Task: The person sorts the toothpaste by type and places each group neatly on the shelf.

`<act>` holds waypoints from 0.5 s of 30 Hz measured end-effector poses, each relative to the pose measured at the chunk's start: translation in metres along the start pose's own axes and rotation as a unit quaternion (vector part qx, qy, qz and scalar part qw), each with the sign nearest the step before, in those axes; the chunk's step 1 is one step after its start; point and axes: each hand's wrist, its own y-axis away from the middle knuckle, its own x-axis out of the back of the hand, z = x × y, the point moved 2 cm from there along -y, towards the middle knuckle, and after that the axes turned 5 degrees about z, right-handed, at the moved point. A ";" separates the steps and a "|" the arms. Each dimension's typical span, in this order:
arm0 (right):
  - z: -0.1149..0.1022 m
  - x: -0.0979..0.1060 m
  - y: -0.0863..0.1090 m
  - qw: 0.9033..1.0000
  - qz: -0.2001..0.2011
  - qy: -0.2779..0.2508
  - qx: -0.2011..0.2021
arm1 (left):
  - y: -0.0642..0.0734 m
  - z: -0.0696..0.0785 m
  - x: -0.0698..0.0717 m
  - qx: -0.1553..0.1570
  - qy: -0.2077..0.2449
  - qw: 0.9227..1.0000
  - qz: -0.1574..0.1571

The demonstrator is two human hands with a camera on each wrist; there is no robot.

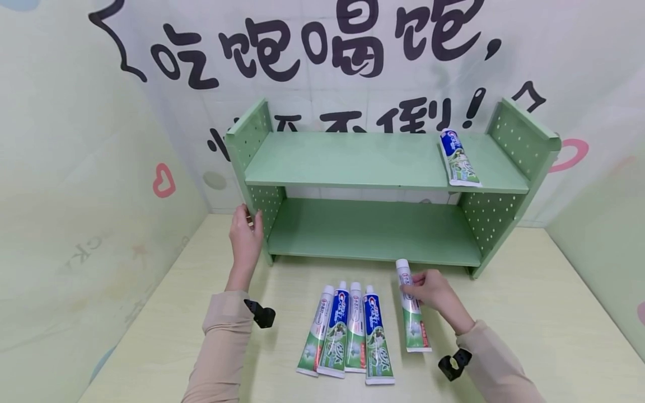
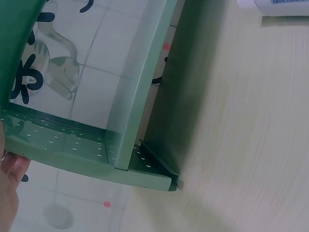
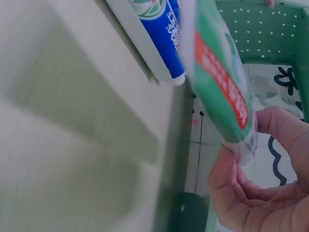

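Note:
My right hand (image 1: 437,292) pinches a white and green toothpaste tube (image 1: 414,324) near its capped end, between thumb and fingers. In the right wrist view this tube (image 3: 219,87) is tilted above the table, its red label strip showing. My left hand (image 1: 246,238) holds the left side panel of a green two-tier shelf (image 1: 353,159); only part of that hand (image 2: 10,179) appears in the left wrist view. Several toothpaste tubes lie side by side on the table between my arms, among them a blue and green tube (image 1: 377,336) and a white and green tube (image 1: 356,327).
On the upper tier, toward the right, lies another blue and green toothpaste tube (image 1: 458,158). Dotted side panels (image 1: 526,134) bound the shelf. Its feet stand on the pale wooden table (image 1: 529,291), close to a printed back wall (image 1: 312,106).

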 end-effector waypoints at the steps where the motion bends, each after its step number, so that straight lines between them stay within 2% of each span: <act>1: -0.001 0.001 0.000 1.000 0.000 0.000 0.000 | 0.000 0.000 0.000 0.000 0.001 1.000 0.000; 9: -0.009 0.013 -0.003 0.999 0.015 0.041 0.008 | 0.000 0.000 0.001 -0.003 -0.003 1.000 0.002; 15: -0.014 0.024 -0.008 0.999 0.019 0.041 0.019 | 0.000 0.000 0.001 0.002 -0.002 1.000 -0.001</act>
